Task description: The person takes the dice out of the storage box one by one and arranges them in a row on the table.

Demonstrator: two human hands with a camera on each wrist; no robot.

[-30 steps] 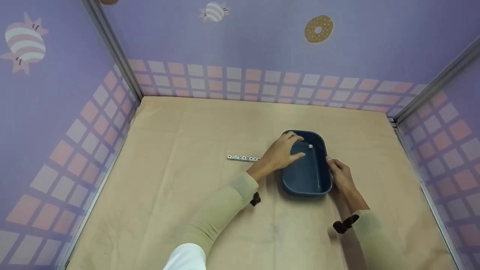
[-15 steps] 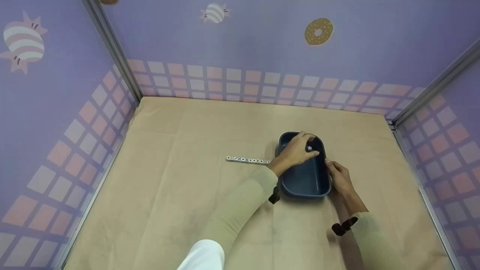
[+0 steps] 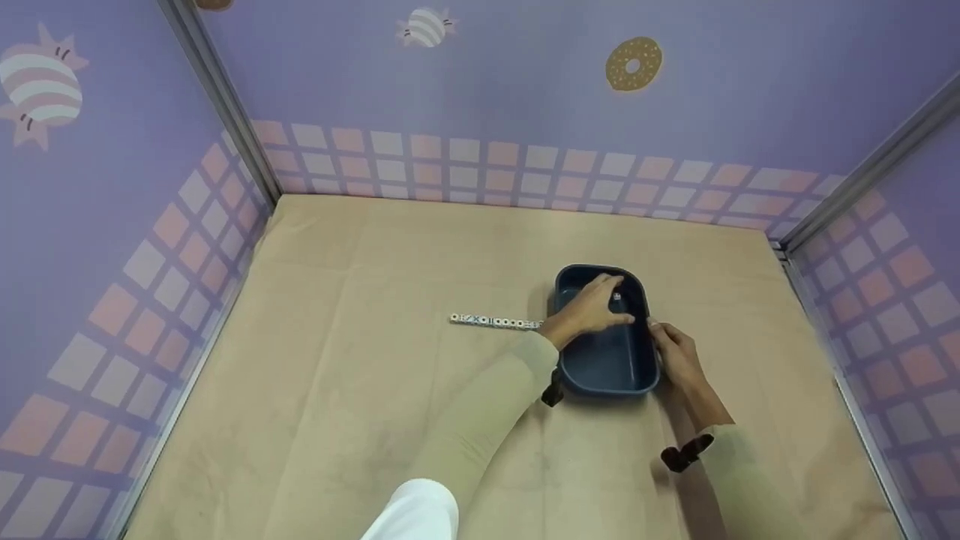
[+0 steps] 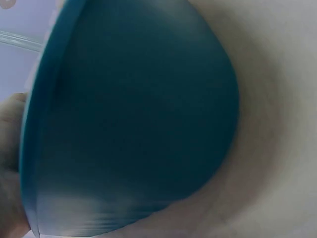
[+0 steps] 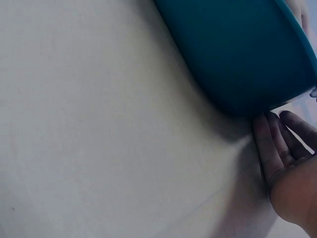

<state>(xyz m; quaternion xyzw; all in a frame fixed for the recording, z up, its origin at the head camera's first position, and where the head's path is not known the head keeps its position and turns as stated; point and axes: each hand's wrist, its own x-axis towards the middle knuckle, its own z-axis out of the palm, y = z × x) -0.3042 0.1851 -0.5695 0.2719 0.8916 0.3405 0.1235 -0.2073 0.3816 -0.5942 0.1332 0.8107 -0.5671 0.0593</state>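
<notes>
A dark blue rectangular box (image 3: 604, 367) stands on the table, right of centre. My left hand (image 3: 589, 307) reaches over its left rim, thumb and fingers spread apart. Between them, inside the box, a small white die (image 3: 617, 297) shows. With my right hand (image 3: 675, 352) I hold the box at its right side, thumb at the rim. In the right wrist view the fingers (image 5: 266, 144) lie against the outer wall. The left wrist view is mostly filled by the outer wall (image 4: 133, 109) of the box. A straight row of small white dice (image 3: 491, 322) ends at my left wrist, which hides its right end.
A beige sheet (image 3: 360, 360) covers the table. Purple panels with pink and white squares enclose the back wall (image 3: 510, 82), the left wall (image 3: 112, 187) and the right side. Metal posts (image 3: 221, 97) stand at the corners.
My left hand has moved right, farther over the box, then slightly down with thumb and fingers still apart. More of the dice row has come into sight. The right hand keeps its hold.
</notes>
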